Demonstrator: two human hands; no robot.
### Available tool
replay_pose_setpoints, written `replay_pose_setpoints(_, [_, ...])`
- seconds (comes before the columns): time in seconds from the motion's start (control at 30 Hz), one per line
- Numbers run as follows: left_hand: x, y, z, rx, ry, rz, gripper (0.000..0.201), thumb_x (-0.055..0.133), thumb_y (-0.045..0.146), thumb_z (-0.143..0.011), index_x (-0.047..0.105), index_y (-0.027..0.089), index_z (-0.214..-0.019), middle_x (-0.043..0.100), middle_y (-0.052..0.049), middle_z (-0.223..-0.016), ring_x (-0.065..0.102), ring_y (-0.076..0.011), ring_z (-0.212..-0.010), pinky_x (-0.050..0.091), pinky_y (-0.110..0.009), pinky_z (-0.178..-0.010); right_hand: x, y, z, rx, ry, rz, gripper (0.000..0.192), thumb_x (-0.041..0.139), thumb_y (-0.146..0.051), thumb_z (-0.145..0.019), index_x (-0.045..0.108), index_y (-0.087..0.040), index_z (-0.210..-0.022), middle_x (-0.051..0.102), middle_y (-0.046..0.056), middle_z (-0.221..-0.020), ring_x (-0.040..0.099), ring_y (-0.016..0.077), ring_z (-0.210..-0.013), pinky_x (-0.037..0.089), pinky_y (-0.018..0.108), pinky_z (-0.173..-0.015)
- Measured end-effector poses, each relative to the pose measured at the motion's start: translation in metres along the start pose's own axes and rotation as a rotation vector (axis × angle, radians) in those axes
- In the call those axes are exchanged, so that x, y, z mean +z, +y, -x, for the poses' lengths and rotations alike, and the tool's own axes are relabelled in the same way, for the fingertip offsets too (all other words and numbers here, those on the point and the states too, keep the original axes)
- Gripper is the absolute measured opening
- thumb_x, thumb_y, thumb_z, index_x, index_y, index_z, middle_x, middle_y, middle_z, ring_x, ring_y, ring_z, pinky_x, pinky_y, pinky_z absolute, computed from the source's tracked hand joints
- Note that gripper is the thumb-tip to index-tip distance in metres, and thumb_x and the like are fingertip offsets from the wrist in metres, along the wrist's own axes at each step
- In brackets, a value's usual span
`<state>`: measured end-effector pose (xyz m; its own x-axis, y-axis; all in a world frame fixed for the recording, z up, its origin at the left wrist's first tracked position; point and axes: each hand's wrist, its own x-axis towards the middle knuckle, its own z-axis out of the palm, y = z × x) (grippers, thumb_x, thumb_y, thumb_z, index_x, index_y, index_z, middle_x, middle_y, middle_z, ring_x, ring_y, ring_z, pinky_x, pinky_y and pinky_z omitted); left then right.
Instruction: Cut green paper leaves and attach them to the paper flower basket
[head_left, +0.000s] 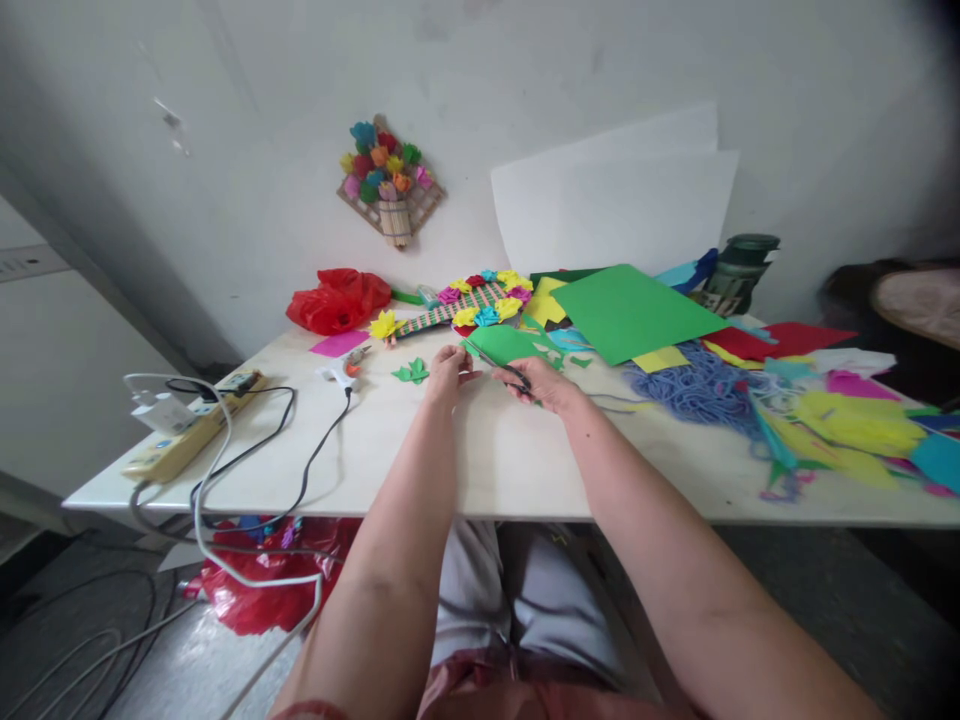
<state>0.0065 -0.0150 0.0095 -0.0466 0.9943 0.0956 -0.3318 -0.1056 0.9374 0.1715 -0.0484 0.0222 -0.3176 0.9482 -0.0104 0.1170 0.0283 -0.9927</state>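
In my right hand [538, 386] is a pair of scissors [517, 378] with dark handles, its blades pointing left toward my other hand. My left hand [448, 370] is closed in a pinch at the left edge of a green paper piece [504, 344], close to the blade tips. Small cut green leaf shapes [411, 371] lie on the table left of my left hand. Behind both hands is a woven strip decoration [450, 312] edged with yellow, pink, blue and red paper flowers.
A glue gun [341, 372] and a power strip [196, 425] with trailing cords lie left. A red plastic bag [337, 300] sits at the back. Right are a large green sheet [637, 315], blue yarn [694, 385], coloured paper scraps [855, 420] and a dark green jar [739, 275].
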Motion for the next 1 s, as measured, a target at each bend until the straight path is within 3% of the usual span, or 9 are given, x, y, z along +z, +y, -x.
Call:
replay_pose_setpoints(0.5, [0.0,-0.003,-0.004,-0.014,-0.002,0.004,0.031,0.069,0.037,-0.069,0.045,0.018,-0.07,0.051,0.004,-0.058,0.048,-0.0069,-0.051,0.05,-0.025,-0.058,-0.001,0.003,-0.003,-0.013,0.011,0.024,0.025,0.07,-0.029,-0.068,0.051,-0.016,-0.058,0.047,-0.006,-0.039,0.035,0.0031,-0.029,0.025,0.015,-0.027])
replay_pose_setpoints(0.73, [0.003,-0.004,-0.003,-0.061,-0.02,0.129,0.022,0.069,0.017,-0.063,0.05,0.015,-0.073,0.055,0.002,-0.06,0.053,-0.0076,-0.051,0.05,-0.026,-0.061,0.005,0.005,-0.006,-0.022,0.068,0.008,0.023,0.072,-0.03,-0.067,0.056,-0.015,-0.062,0.048,-0.005,-0.04,0.038,0.0039,-0.031,0.031,0.015,-0.028])
replay_pose_setpoints(1.0, [0.006,-0.006,-0.004,-0.029,0.034,0.17,0.025,0.069,0.008,-0.062,0.049,0.015,-0.076,0.056,0.003,-0.059,0.056,-0.0078,-0.051,0.05,-0.025,-0.062,0.008,0.006,-0.007,-0.018,0.08,0.022,0.023,0.072,-0.03,-0.069,0.056,-0.014,-0.064,0.048,-0.006,-0.038,0.038,0.0044,-0.029,0.033,0.016,-0.029])
